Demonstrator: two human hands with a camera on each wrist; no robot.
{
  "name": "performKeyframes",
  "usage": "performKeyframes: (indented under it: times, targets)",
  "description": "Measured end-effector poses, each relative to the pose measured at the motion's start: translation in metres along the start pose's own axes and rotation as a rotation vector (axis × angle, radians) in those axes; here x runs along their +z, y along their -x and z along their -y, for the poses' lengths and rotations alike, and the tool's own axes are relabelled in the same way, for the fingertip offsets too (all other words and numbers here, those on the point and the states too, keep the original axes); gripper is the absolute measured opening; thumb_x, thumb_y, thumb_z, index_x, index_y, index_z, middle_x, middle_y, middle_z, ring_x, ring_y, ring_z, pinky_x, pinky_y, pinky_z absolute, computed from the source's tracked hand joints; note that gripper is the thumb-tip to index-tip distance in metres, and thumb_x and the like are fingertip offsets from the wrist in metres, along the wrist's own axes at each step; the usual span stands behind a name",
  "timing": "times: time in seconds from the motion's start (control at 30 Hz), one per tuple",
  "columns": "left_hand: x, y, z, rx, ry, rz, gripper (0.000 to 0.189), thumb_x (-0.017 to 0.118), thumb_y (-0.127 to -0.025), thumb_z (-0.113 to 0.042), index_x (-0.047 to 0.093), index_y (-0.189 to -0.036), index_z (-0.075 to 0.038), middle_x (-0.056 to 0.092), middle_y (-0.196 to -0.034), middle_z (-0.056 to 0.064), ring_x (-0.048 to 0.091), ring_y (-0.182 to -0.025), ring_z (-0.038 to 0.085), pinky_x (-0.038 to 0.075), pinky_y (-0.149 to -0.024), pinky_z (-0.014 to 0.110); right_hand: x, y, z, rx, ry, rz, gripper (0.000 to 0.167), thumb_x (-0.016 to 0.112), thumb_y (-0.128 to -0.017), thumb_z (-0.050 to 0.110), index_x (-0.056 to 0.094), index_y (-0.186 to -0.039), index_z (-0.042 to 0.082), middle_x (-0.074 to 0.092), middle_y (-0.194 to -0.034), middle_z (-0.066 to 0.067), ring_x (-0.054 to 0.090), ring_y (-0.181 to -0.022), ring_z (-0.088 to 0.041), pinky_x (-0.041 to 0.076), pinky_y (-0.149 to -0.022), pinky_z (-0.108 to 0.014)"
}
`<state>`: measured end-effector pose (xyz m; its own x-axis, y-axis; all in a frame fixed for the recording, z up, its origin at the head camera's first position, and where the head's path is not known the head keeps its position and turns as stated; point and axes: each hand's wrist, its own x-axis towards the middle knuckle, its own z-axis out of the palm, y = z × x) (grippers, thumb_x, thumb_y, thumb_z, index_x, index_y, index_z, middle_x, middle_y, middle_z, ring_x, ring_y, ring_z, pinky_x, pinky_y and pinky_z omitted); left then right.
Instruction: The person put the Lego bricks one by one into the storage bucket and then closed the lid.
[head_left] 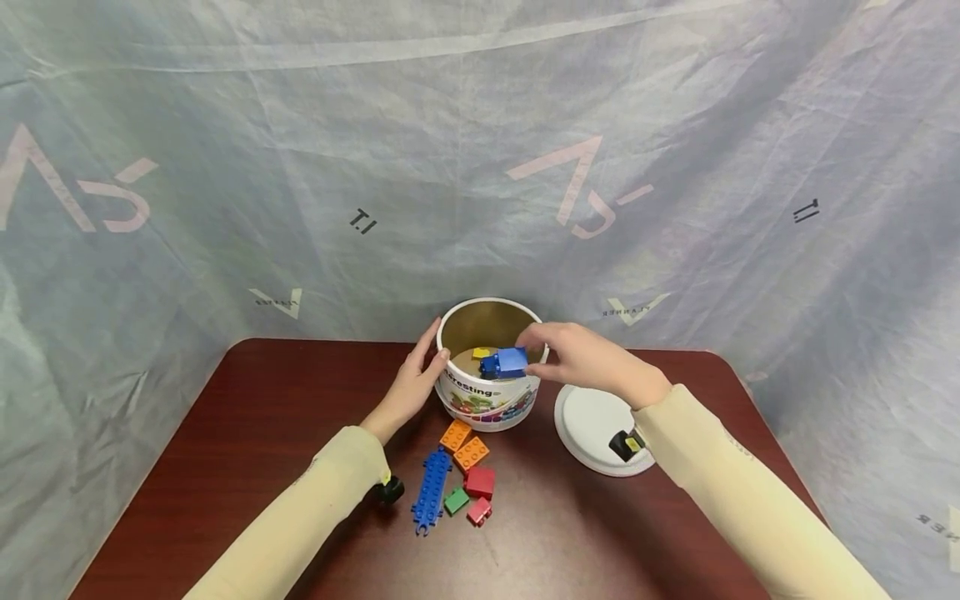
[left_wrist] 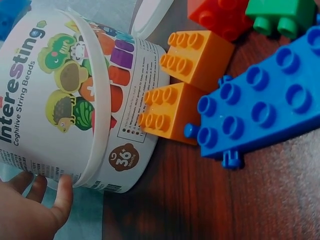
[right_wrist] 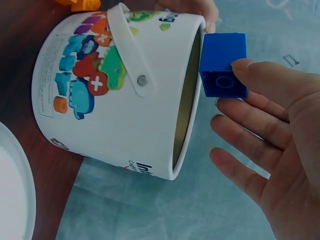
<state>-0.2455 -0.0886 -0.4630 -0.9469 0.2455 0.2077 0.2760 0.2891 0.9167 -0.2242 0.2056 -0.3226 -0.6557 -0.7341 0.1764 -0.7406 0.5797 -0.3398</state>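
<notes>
My right hand (head_left: 573, 354) pinches a blue toy brick (right_wrist: 224, 62) between thumb and forefinger at the mouth of a white bucket (head_left: 487, 408). The other fingers of that hand spread apart. The brick's hollow underside shows in the right wrist view. My left hand (head_left: 411, 379) rests against the bucket's left side, thumb at the rim and fingers along the outer wall. In the left wrist view its fingertips (left_wrist: 64, 187) touch the printed wall. Inside the bucket lies a yellow piece (head_left: 480, 353); the rest of the inside is partly hidden by the brick.
Before the bucket lie two orange bricks (head_left: 470, 453), a long blue plate with studs (head_left: 431, 492), a green brick (head_left: 456, 501) and two red bricks (head_left: 479, 482). The white lid (head_left: 592, 425) lies right of the bucket. Grey cloth (head_left: 480, 208) hangs behind the dark red table (head_left: 300, 417).
</notes>
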Motion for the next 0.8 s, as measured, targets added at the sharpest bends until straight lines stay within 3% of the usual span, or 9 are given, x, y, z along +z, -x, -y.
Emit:
performKeyframes:
  times: [0.57,0.63,0.8]
  targets:
    - [0.001,-0.001,-0.006,0.014,0.025,-0.011,0.065,0.05,-0.112,-0.026,0.019,-0.168,-0.016,0.021,-0.172,0.012,0.022,-0.157,0.034,0.024,-0.124,0.057,-0.009,-0.032,-0.017,0.079,0.001,-0.011,0.027,0.077,-0.094,0.012,0.068,-0.118,0.003,0.075,-0.109,-0.011,0.071,-0.104,-0.028,0.055,-0.093,-0.047]
    - [0.001,0.001,-0.01,0.003,0.024,-0.005,0.065,0.049,-0.112,-0.023,0.018,-0.168,-0.013,0.019,-0.172,0.014,0.021,-0.158,0.035,0.023,-0.124,0.056,-0.008,-0.035,-0.02,0.094,-0.002,0.0,0.029,0.077,-0.094,0.013,0.067,-0.119,0.002,0.074,-0.111,-0.013,0.07,-0.106,-0.029,0.055,-0.094,-0.047]
    - [-0.003,0.011,-0.036,-0.019,0.023,0.019,0.064,0.048,-0.112,-0.018,0.017,-0.167,-0.006,0.019,-0.172,0.019,0.021,-0.157,0.038,0.023,-0.124,0.055,-0.003,-0.042,-0.027,0.139,-0.003,0.013,0.032,0.077,-0.094,0.014,0.067,-0.122,0.002,0.073,-0.114,-0.014,0.069,-0.108,-0.03,0.055,-0.096,-0.047]
